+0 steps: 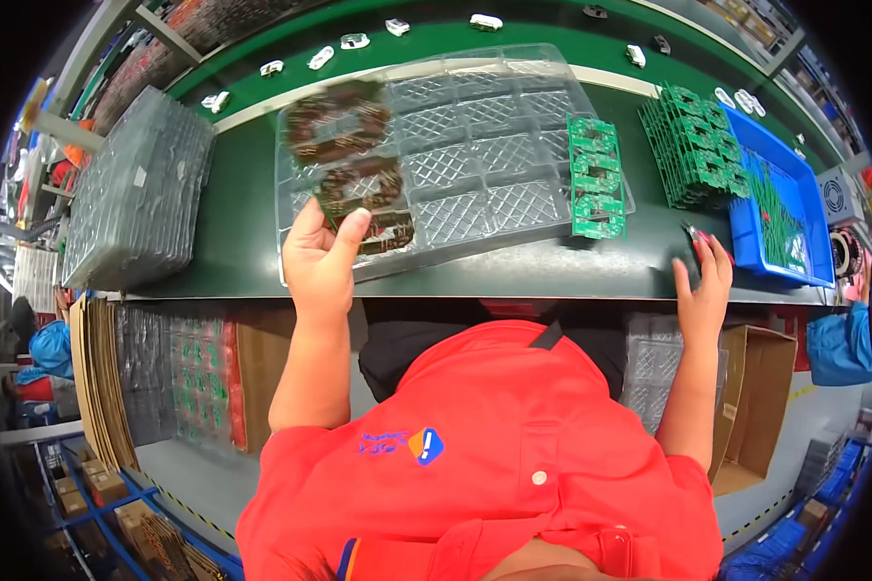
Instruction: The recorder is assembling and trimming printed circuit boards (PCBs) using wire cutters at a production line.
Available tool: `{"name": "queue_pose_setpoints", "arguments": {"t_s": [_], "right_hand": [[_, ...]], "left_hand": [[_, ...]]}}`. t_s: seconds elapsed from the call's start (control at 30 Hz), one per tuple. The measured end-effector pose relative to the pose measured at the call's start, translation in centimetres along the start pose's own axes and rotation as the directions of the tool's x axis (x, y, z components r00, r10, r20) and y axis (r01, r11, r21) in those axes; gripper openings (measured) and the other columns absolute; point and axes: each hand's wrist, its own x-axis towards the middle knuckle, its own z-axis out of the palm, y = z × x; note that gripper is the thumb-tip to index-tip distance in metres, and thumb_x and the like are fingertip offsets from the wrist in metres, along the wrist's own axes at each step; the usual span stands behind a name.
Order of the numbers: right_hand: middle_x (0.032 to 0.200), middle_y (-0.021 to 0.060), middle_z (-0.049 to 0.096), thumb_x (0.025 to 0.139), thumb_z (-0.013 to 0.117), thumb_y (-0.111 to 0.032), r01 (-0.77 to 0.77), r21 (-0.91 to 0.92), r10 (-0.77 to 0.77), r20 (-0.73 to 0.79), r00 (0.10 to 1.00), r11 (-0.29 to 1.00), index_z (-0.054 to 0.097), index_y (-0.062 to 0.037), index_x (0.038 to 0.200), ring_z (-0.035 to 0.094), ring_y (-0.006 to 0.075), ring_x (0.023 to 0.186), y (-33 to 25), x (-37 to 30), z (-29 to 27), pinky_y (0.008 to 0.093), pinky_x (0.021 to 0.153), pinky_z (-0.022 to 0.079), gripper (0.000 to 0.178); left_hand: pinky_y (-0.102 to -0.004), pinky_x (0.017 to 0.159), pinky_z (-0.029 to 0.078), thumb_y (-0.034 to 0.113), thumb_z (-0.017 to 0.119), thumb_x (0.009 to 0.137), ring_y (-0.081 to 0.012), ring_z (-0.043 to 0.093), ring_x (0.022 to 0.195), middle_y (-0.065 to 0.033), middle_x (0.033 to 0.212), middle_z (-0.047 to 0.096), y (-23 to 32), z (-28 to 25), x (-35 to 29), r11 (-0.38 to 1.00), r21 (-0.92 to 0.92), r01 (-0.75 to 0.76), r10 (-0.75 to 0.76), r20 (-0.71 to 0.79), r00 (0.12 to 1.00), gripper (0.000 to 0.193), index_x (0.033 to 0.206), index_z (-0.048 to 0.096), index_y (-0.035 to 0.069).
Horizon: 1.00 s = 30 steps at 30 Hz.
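My left hand [322, 254] is closed, thumb and fingers pinching the near end of a brown circuit board panel [358, 184]. Motion blurs this panel, which has large cutouts and tilts above the left part of a clear plastic tray [446, 218] with several compartments. At the right, my right hand [707, 281] is low by the bench edge, its fingers closed round red-handled pliers [700, 242] with the metal tip pointing away from me. A green circuit board panel [596, 179] lies across the tray's right edge.
Stacked clear trays [140, 194] stand at the left. Several green panels [693, 145] lean upright beside a blue bin [809, 208] holding more green boards. White parts [356, 41] lie along the green belt behind. Cardboard boxes [756, 407] sit below the bench [513, 271].
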Motion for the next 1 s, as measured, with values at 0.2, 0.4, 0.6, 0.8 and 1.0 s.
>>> {"name": "queue_pose_setpoints", "arguments": {"t_s": [0.2,0.4,0.6,0.8,1.0], "right_hand": [[0.138,0.0207,0.030,0.081,0.062,-0.018,-0.085,-0.097,0.098,0.146,0.984,0.992,0.040,-0.0052,0.130,0.028,0.0345,0.129,3.3,-1.0,0.6,0.0390,0.105,0.023,0.055],[0.131,0.0255,0.039,0.089,0.052,-0.023,0.047,-0.224,-0.014,0.145,0.989,0.974,0.041,-0.0040,0.130,0.040,0.0378,0.120,8.2,-0.5,0.9,0.0400,0.099,0.031,0.046],[0.115,0.0207,0.052,0.088,0.053,-0.029,0.101,-0.206,-0.063,0.183,0.981,0.973,0.046,-0.0020,0.125,0.052,0.0328,0.102,9.4,-0.3,1.2,0.0401,0.086,0.040,0.046],[0.097,0.0200,0.058,0.085,0.059,-0.024,0.196,0.056,-0.187,-0.128,0.974,0.979,0.059,0.0027,0.102,0.057,0.0319,0.088,6.2,-0.4,-1.9,0.0401,0.079,0.046,0.031],[0.096,0.0085,0.059,0.089,0.053,-0.027,-0.503,0.845,0.243,0.534,0.810,-0.182,0.049,-0.0013,0.116,0.055,0.0187,0.076,0.7,2.5,-5.8,0.0352,0.068,0.046,0.037]], "left_hand": [[-0.0261,0.069,0.051,0.000,0.061,0.081,-0.0135,0.059,0.079,-0.0079,0.097,0.061,1.1,0.4,0.8,0.983,0.129,0.130,-0.149,0.151,0.977,0.030,0.109,0.053,-0.006],[-0.0290,0.073,0.049,0.016,0.058,0.085,-0.0145,0.057,0.088,-0.0058,0.103,0.058,0.4,0.5,2.2,0.778,-0.364,0.511,-0.410,0.321,0.854,0.034,0.116,0.050,0.003],[-0.0371,0.080,0.050,-0.002,0.053,0.080,-0.0187,0.059,0.091,-0.0063,0.107,0.055,1.9,0.3,1.6,0.724,-0.558,0.405,-0.282,0.297,0.912,0.043,0.121,0.042,0.007],[-0.0304,0.077,0.050,-0.004,0.057,0.078,-0.0125,0.057,0.091,-0.0062,0.103,0.057,1.9,-1.1,0.4,0.953,-0.270,0.137,-0.094,0.164,0.982,0.043,0.119,0.047,0.003],[-0.0261,0.073,0.047,0.002,0.065,0.075,-0.0098,0.057,0.082,-0.0055,0.087,0.060,3.6,-1.2,0.8,1.000,-0.010,0.000,0.002,0.139,0.990,0.030,0.103,0.056,0.002]]}}
